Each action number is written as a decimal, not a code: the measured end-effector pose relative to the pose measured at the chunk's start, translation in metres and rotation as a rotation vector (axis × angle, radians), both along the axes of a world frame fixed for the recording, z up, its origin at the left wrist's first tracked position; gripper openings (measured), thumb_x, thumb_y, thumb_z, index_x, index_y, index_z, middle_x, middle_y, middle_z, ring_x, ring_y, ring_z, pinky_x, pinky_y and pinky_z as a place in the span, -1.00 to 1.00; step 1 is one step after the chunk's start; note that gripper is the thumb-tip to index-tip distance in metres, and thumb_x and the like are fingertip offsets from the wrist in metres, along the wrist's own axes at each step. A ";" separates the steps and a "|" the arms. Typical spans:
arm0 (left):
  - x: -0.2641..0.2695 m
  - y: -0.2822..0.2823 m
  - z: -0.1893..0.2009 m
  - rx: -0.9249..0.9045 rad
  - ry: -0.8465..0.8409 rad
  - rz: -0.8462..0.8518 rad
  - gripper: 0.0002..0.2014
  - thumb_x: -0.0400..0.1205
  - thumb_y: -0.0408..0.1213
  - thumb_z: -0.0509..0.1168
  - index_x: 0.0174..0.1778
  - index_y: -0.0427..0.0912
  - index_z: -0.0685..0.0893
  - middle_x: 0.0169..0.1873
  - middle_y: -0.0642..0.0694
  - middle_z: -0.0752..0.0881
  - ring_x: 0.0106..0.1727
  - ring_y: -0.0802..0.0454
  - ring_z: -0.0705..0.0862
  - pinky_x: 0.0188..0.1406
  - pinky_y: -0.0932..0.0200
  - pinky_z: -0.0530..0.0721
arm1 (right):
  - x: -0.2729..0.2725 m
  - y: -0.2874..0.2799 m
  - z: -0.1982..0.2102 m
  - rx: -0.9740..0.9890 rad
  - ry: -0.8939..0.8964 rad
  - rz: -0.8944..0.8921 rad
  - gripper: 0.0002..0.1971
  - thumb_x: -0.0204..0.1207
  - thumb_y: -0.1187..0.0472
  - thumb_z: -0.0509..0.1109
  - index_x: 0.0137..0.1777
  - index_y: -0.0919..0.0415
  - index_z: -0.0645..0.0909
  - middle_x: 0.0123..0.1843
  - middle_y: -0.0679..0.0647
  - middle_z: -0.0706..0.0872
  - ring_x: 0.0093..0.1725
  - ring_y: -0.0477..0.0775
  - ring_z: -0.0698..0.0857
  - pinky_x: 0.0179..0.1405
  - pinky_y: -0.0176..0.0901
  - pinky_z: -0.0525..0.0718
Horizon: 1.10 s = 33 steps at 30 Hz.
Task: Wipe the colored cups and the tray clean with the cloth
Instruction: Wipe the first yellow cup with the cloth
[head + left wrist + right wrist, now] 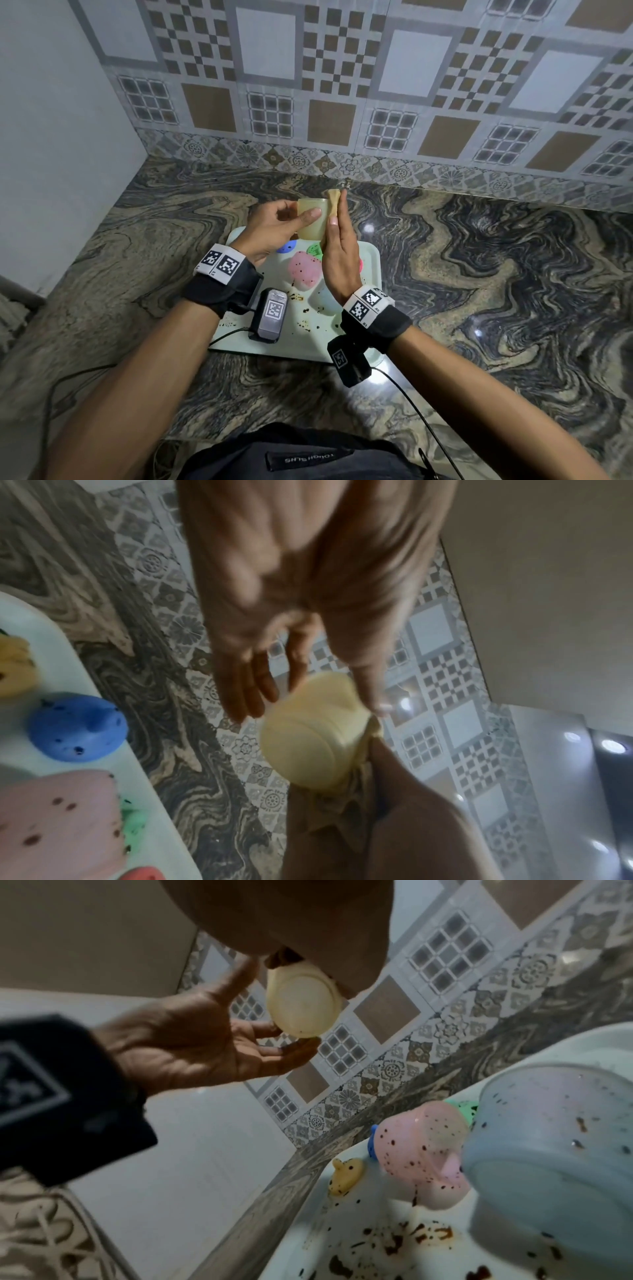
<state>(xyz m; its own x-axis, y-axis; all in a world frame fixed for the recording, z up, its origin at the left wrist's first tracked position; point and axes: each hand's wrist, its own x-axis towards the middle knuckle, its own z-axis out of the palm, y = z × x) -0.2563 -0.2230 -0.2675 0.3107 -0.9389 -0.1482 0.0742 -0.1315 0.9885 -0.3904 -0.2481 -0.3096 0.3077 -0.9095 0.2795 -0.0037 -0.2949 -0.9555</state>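
My left hand [291, 219] holds a pale yellow cup [310, 219] above the far end of the tray, thumb on one side and fingertips on the other. My right hand [339, 246] stands edge-up with straight fingers and presses a tan cloth [334, 202] against the cup's right side, its thumb lying over the cloth. From the left wrist the cup's base [308, 737] shows with the bunched cloth [342, 813] beside it. A pale green tray [371, 263], speckled with brown stains [305, 323], holds spotted cups: pink [303, 272], light blue [325, 299], blue [286, 246] and green [313, 250].
The tray lies on a marbled stone counter [479, 274] that meets a tiled wall [376, 102] at the back and a plain wall [51, 137] on the left. A small yellow spotted piece [346, 1175] lies at the tray's far corner. Camera cables [411, 404] trail off both wrists.
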 end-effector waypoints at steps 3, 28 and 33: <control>-0.002 0.000 0.006 -0.020 0.020 0.029 -0.72 0.46 -0.27 0.56 0.03 -0.22 0.72 -0.11 -0.13 0.84 -0.13 0.08 0.82 -0.17 0.28 0.72 | 0.002 0.005 -0.003 -0.039 -0.004 -0.007 -0.48 0.84 0.13 -0.01 0.76 0.07 0.01 0.75 -0.17 0.08 0.75 -0.19 0.07 0.75 -0.11 0.09; 0.018 0.008 0.016 -0.006 0.006 -0.039 -0.63 0.43 -0.44 0.56 0.15 -0.32 0.74 0.00 -0.19 0.83 0.00 -0.01 0.83 -0.12 0.30 0.75 | -0.010 -0.028 0.032 0.080 0.052 -0.033 -0.51 0.78 0.03 0.14 0.69 0.04 0.33 0.65 -0.05 0.46 0.61 -0.15 0.42 0.65 -0.04 0.38; 0.015 0.005 0.021 -0.060 -0.112 -0.059 -0.69 0.45 -0.39 0.56 0.11 -0.25 0.78 -0.07 -0.09 0.85 -0.02 0.05 0.83 -0.13 0.32 0.72 | -0.013 -0.017 0.027 -0.379 0.311 0.122 -0.54 0.81 0.29 0.11 0.70 0.19 0.31 0.72 0.08 0.34 0.72 -0.06 0.24 0.69 -0.26 0.22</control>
